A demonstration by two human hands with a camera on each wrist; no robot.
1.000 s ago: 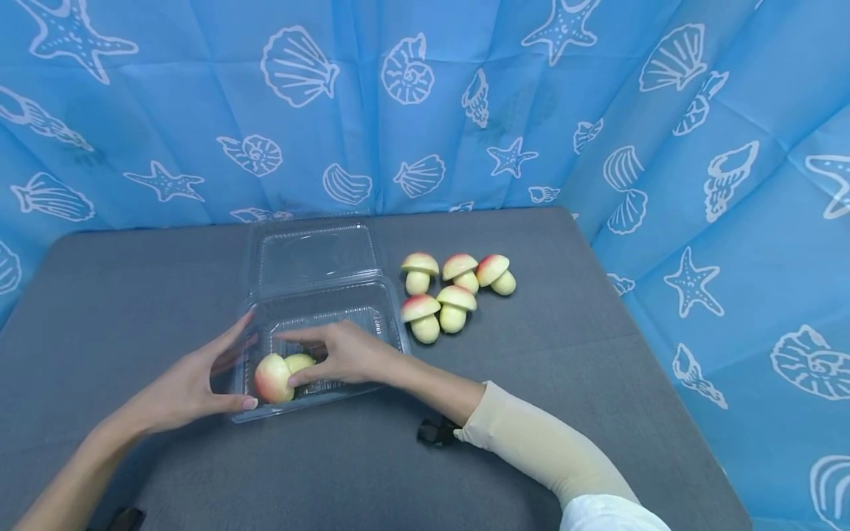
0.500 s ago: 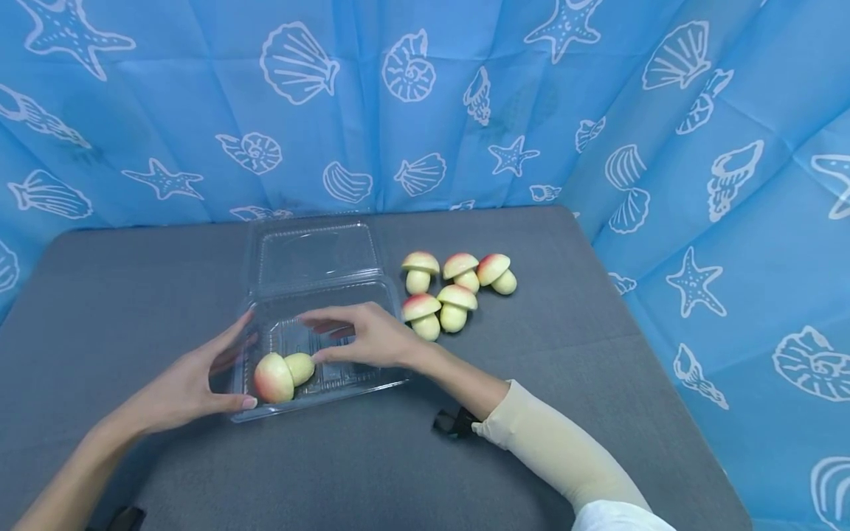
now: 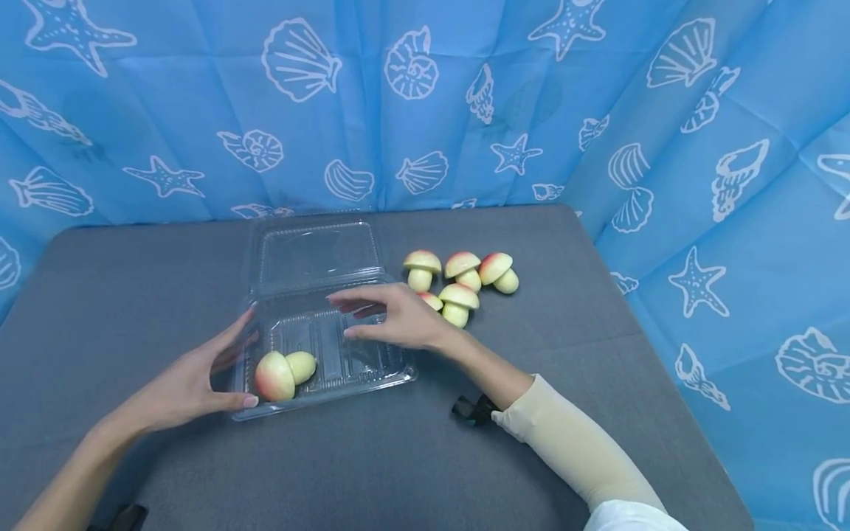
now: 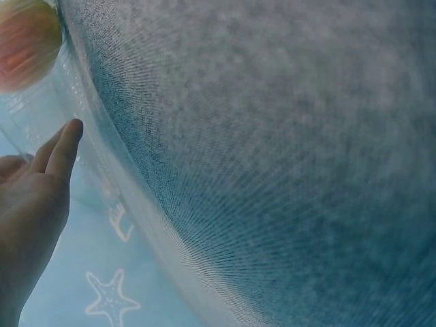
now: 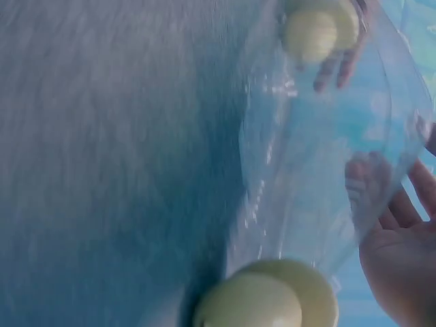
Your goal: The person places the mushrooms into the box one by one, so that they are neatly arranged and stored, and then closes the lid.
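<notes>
"What's in the head view?"

"The left hand (image 3: 175,387) lies against the left side of a clear container (image 3: 372,385), thumb and fingers spread widely, curled round nothing. One mushroom-shaped piece (image 3: 274,377) rests on its side inside, in the near left corner, stem pointing right."

"And the right hand (image 3: 405,317)?"

"Over the container's right part, fingers nearly straight, a generous gap to the thumb, nothing held. Five others (image 3: 459,296) lie on the grey table (image 3: 564,354) just to the right, one partly hidden by that hand. The lid (image 3: 317,254) is folded back on the far side."

"Left wrist view?"

"The left hand shows at the left edge, fingers extended; a blurred red-and-yellow rounded shape (image 4: 27,48) sits above it."

"Right wrist?"

"The right hand is at the right, fingers loosely apart and without a load, beside the clear plastic. Pale rounded shapes (image 5: 259,300) show at the bottom and top, blurred."
</notes>
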